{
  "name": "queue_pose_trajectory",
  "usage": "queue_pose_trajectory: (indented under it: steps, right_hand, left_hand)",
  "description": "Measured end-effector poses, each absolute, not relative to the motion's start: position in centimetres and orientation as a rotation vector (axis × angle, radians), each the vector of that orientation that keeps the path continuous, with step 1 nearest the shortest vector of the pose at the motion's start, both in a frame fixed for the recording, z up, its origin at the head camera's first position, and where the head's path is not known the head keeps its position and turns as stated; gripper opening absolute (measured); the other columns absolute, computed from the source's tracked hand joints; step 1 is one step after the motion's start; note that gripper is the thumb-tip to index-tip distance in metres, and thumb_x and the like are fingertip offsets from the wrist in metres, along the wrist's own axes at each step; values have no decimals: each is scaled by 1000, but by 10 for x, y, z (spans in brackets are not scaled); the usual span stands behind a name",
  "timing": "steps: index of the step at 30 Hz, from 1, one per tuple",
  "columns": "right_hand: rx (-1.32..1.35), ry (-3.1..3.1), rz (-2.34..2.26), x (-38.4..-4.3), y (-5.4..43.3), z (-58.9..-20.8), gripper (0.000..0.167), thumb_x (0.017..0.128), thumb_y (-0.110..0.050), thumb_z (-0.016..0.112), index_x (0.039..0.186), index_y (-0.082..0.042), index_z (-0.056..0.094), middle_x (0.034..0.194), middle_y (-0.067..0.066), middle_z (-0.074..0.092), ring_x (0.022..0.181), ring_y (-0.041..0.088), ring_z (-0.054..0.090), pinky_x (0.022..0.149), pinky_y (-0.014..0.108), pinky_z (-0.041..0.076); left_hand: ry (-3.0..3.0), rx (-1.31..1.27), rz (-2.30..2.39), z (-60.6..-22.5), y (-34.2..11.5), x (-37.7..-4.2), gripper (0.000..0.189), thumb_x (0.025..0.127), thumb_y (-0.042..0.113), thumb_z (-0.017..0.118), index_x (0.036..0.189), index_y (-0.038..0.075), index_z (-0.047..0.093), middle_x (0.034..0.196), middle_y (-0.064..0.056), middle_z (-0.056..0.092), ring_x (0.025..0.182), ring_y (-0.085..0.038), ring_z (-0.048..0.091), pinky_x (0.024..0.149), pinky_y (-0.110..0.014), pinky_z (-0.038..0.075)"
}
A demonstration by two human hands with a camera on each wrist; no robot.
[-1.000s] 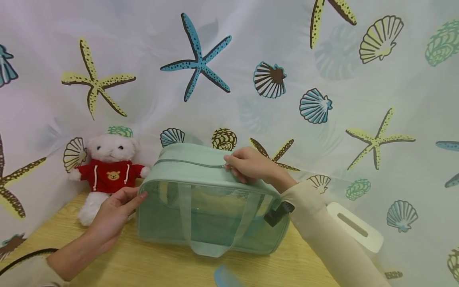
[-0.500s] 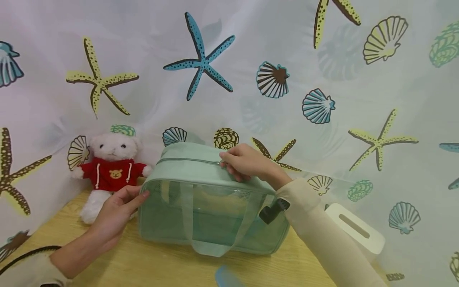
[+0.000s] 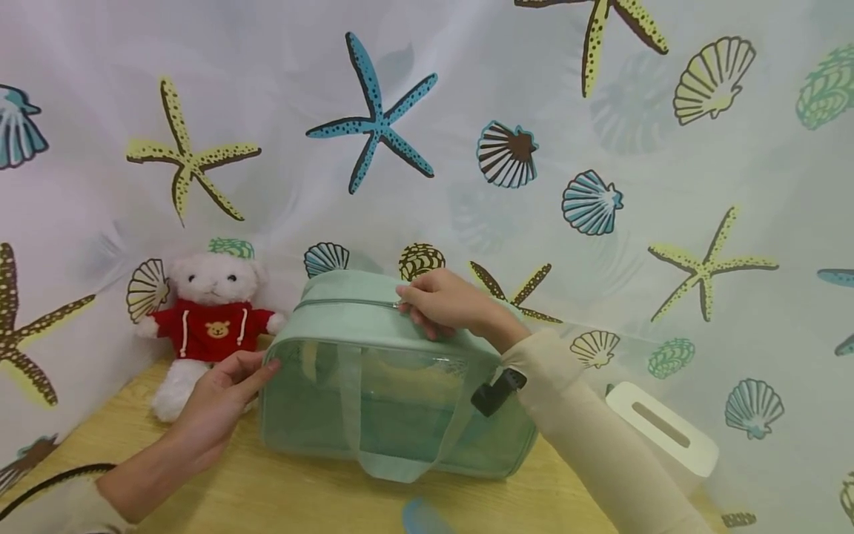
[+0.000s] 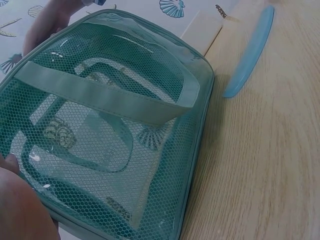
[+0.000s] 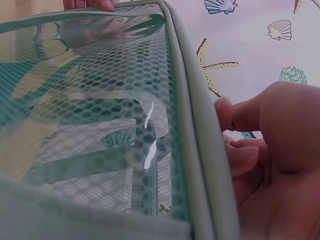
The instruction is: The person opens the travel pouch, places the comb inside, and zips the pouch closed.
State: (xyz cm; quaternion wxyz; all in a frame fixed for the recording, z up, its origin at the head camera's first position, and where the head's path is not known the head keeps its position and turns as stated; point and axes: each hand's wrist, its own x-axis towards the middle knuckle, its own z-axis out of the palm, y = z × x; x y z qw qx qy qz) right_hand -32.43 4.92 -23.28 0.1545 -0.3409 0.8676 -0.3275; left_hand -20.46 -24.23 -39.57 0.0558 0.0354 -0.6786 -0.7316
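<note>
A mint-green zip bag (image 3: 360, 322) with see-through mesh sides stands upright on the wooden table. Its front strap handle (image 3: 350, 400) hangs down the near side. My left hand (image 3: 216, 393) grips the bag's left edge, thumb on the front and fingers going behind it. On top, the right hand (image 3: 445, 302) pinches the small zipper pull at about the middle of the zipper (image 3: 347, 300). Left of the pull the zipper line shows; the stretch to the right is hidden by the hand. In the right wrist view, the curled fingers and thumb (image 5: 242, 157) sit beside the bag's piped edge.
A white teddy bear in a red hoodie (image 3: 216, 330) sits behind the left hand. To the right stands a white box with a slotted top (image 3: 667, 430). A blue curved object (image 4: 252, 52) lies in front of the bag. A shell-patterned curtain (image 3: 427, 208) hangs behind.
The right hand has slid left along the bag's top, carrying the zipper pull with it. My left hand keeps its grip on the left edge. The view has shifted slightly.
</note>
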Motion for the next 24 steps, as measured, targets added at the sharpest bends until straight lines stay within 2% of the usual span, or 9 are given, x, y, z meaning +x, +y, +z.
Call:
queue_pose_trajectory:
  steps: [7, 14, 24]
  right_hand:
    - [-1034, 2476, -905, -324, 40, -234, 43, 112, -34, 43, 87, -7, 66, 58, 2, 55, 44, 15, 43, 45, 30, 38]
    - [-1033, 2472, -901, -323, 31, -234, 45, 112, -34, 43, 85, -7, 66, 56, 2, 55, 43, 16, 43, 45, 30, 38]
    - [-1036, 2505, -874, -320, 20, -232, 43, 111, -36, 43, 93, -7, 71, 57, 2, 56, 43, 16, 43, 47, 29, 39]
  left_hand:
    - [-2053, 72, -2203, -399, -245, -204, 7, 102, 36, 64, 109, 34, 66, 105, 21, 59, 103, 0, 54, 91, -13, 45]
    - [-2043, 86, -2232, -400, -242, -201, 5, 102, 33, 64, 106, 34, 67, 103, 22, 60, 102, 0, 54, 91, -14, 44]
    - [-2033, 49, -2222, -399, -243, -202, 8, 102, 34, 64, 109, 32, 67, 105, 21, 60, 102, -1, 55, 91, -14, 45]
